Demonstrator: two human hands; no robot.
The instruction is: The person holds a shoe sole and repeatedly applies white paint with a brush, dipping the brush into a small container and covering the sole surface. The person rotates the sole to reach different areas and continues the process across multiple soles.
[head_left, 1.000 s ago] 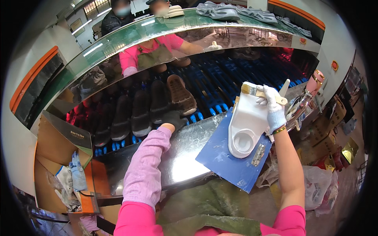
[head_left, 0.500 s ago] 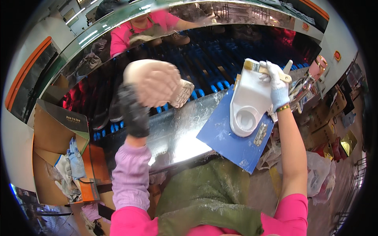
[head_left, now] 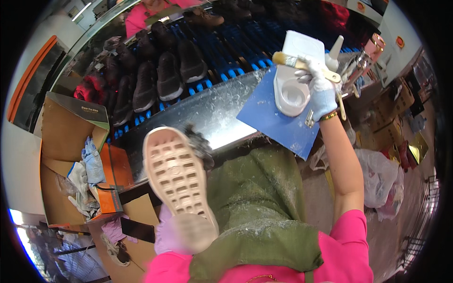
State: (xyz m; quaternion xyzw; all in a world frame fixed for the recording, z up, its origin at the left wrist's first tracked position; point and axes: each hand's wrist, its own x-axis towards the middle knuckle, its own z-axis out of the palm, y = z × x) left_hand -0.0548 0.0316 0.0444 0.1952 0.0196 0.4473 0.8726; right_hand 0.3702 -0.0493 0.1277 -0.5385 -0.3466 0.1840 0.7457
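My left hand (head_left: 199,144), in a dark glove, is closed on a beige-pink shoe sole (head_left: 174,172). The sole hides most of its fingers. Rows of hollows face up on the sole, and its lower end is blurred over my left sleeve. To the right, my right hand (head_left: 322,89), in a white glove with a pale blue cuff, grips a brush (head_left: 286,60) with tan bristles pointing left. That brush is above a white plastic holder (head_left: 304,43) with a round cup (head_left: 294,95) at its near end. Beneath the holder lies a blue board (head_left: 262,111).
Dark shoes (head_left: 171,75) stand on a conveyor of blue-tipped rods (head_left: 231,74) beyond a metal ledge (head_left: 207,111). An open cardboard box (head_left: 59,188) with gloves is at left. Right of the holder stand a white nozzle (head_left: 335,47) and a pink-capped metal tool (head_left: 374,45).
My left hand has brought the sole from over the conveyor down toward my lap, turning its hollowed side up. My right hand and brush have shifted slightly left, and the view has tilted.
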